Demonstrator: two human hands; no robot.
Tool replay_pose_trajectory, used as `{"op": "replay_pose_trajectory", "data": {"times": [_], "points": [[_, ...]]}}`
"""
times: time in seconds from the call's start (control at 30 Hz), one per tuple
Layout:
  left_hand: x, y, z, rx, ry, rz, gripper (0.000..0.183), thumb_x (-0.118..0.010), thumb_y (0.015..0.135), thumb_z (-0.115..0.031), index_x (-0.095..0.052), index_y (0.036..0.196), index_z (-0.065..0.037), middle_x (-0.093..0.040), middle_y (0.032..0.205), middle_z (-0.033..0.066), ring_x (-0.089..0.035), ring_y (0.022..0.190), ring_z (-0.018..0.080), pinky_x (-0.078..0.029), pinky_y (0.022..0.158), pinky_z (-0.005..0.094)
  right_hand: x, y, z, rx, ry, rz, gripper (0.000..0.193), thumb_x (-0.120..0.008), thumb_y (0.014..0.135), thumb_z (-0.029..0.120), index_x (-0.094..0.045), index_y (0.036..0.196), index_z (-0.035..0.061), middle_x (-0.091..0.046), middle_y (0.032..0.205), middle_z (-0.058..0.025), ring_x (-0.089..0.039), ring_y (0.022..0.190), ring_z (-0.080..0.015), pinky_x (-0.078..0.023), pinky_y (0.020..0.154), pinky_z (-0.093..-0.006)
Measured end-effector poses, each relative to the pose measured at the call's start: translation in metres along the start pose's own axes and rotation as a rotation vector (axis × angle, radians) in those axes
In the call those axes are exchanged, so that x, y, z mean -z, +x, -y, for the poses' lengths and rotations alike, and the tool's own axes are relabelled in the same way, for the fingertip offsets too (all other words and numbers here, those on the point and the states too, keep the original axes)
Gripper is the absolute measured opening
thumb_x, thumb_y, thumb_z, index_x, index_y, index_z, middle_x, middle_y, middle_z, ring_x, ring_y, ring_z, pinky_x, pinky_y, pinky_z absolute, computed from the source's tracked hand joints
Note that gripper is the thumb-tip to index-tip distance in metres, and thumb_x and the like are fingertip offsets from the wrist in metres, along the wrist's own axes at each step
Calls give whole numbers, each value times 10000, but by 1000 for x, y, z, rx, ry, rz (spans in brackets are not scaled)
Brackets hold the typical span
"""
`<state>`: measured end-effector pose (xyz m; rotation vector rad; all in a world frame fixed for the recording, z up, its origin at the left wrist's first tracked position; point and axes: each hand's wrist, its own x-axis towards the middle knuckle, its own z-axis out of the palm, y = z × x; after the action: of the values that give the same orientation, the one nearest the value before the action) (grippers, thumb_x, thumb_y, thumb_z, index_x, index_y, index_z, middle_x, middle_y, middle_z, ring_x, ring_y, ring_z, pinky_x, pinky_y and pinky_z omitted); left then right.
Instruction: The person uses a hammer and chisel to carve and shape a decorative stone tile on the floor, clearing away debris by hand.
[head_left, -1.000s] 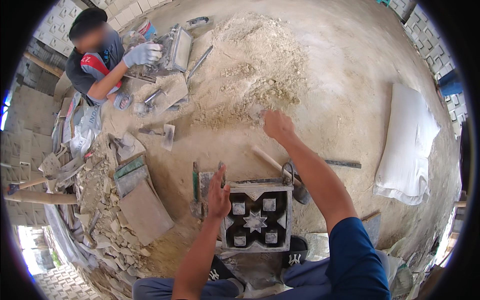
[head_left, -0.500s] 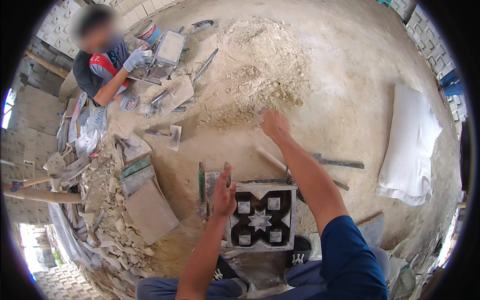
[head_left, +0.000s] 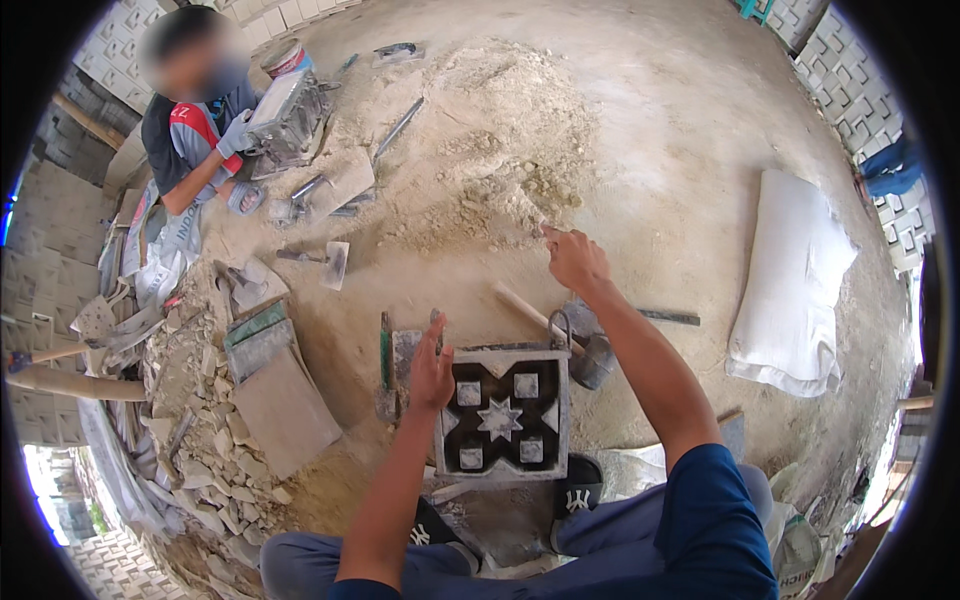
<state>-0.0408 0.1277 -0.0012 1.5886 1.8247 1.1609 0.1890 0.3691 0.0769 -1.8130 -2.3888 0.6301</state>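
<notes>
Head view looks straight down on a square metal mould (head_left: 503, 415) with a dark star-and-squares pattern inside, lying flat on the sandy floor (head_left: 700, 160) just in front of the person's knees and between their two forearms. Its sides run roughly square to the person, one edge facing them; being square, it has no real long axis, and its open face points up. The left hand (head_left: 432, 370) rests against the mould's left edge near the top corner, fingers together and laid flat rather than closed around anything, which looks like a way of steadying the frame so it stays put. The right hand (head_left: 575, 262) is stretched out well beyond the mould toward the heap of pale sandy mix (head_left: 500, 150), fingers loosely curled; whether it holds a pinch of material I cannot tell. A hammer with a wooden handle (head_left: 545, 325) lies just past the mould's far edge, handle angling up to the left, within easy reach. A flat trowel (head_left: 388, 355) lies just beside the left hand. Farther left sit slabs and broken rubble (head_left: 230, 450); a white sack (head_left: 795, 280) lies to the right. Another person (head_left: 200, 130) with gloved hands works on a similar mould at the upper left.
</notes>
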Motion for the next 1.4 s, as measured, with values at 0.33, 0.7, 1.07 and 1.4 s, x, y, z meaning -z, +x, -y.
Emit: {"op": "replay_pose_trajectory", "data": {"times": [0.33, 0.7, 1.07, 1.4], "points": [[-2, 1, -4, 70, 11, 9, 570, -376, 1106, -400, -432, 1531, -24, -484, 1549, 183, -424, 1447, 371, -316, 1200, 452, 78, -150, -17, 97, 21, 28, 399, -571, 977, 215, -672, 1360, 267, -706, 1116, -187, -683, 997, -412, -544, 867, -503], [-12, -47, -2, 130, -65, -116, 635, -375, 1107, -395, -281, 1599, -5, -288, 1658, 210, -259, 1543, 358, -200, 1254, 442, 67, -257, -23, 256, -66, 12, 382, -596, 983, 195, -679, 1340, 303, -662, 957, -126, -700, 834, -360, -570, 694, -488], [-8, -60, -7, 135, -66, -104, 638, -379, 1106, -400, -261, 1607, -24, -276, 1664, 198, -253, 1546, 347, -204, 1250, 433, 41, -261, -36, 468, -475, -166, 547, -611, 897, 90, -628, 1401, 301, -632, 1059, -41, -692, 880, -238, -577, 655, -399], [-4, -64, -6, 102, -108, -163, 568, -451, 1087, -328, -365, 1566, -33, -379, 1611, 191, -337, 1500, 359, -275, 1220, 442, 37, -259, -32, 594, -566, -406, 516, -627, 888, 123, -646, 1383, 266, -612, 1011, 16, -632, 847, -181, -515, 648, -335]]}}
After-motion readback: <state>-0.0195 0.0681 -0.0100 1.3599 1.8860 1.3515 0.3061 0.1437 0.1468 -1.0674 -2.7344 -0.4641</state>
